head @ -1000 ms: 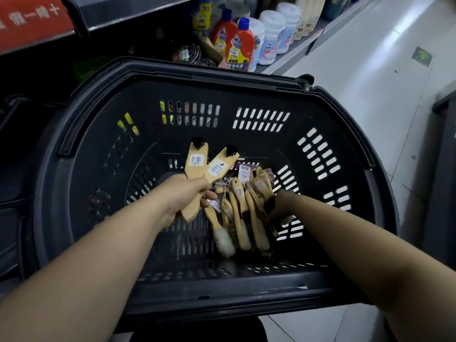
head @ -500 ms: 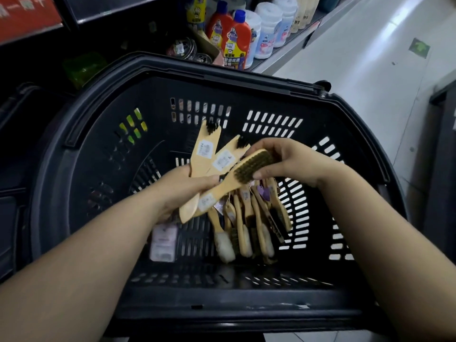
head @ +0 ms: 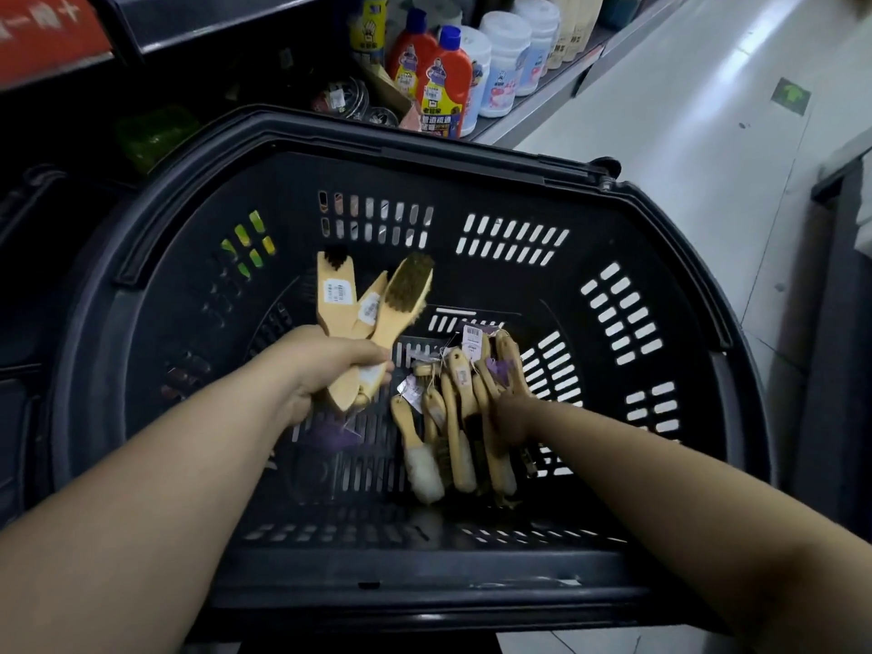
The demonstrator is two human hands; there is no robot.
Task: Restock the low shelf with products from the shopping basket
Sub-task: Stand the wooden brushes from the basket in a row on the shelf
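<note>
Left side: we are watching the left hand (head: 325,370) reaching in from the lower left, forearm angling up over the near rim of the shopping basket (head: 424,148). Its fingers (head: 363,356) are curling tight round the handle ends of three wooden brushes (head: 377,313), thumb side up. The heads are fanning up and away, one bristle face turning toward us. They are hanging above the basket floor, clear of it.

Centre: the loose brushes (head: 453,417) are lying in a heap on the basket floor, handles mostly pointing away from us, with paper tags among them and a white fluffy head at the near end.

Right of centre: the right hand (head: 512,415) is coming in from the lower right, wrist bending down into the heap. It is touching the handles, but its fingers are burying themselves among them and blurring. We cannot tell whether they are pinching anything.

Upper right: the low shelf (head: 533,108) is running behind the basket, carrying red bottles (head: 441,92) and white tubs.
</note>
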